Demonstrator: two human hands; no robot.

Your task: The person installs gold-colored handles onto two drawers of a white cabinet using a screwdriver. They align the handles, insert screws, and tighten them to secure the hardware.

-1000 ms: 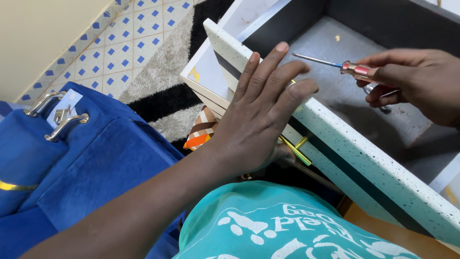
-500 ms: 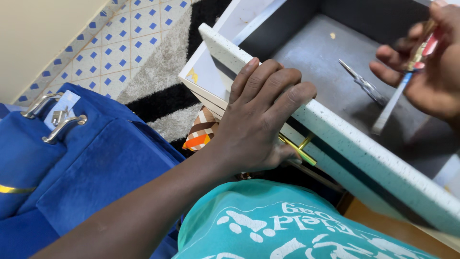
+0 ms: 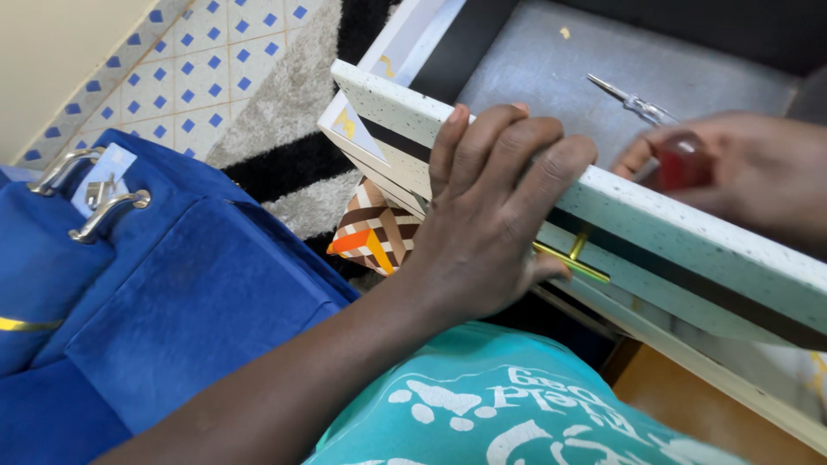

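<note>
My left hand (image 3: 491, 207) grips the speckled white front panel (image 3: 689, 241) of an open drawer, fingers curled over its top edge, thumb by the gold handle (image 3: 573, 258). Just behind that panel, over the grey drawer floor (image 3: 560, 77), my right hand (image 3: 749, 176) is blurred and closed around the red handle of a screwdriver (image 3: 685, 164). A small pair of metal scissors (image 3: 629, 102) lies on the drawer floor just left of that hand.
A blue bag (image 3: 138, 275) with metal clasps fills the lower left. A patterned orange, brown and white cloth (image 3: 370, 232) lies under the drawer. Beyond are a grey-and-black rug (image 3: 293, 112) and blue-and-white tiles (image 3: 198, 52). A teal printed shirt (image 3: 508, 413) is at the bottom.
My right hand has dropped from above the drawer to just behind the front panel, with the screwdriver in it. The left hand keeps its hold on the panel.
</note>
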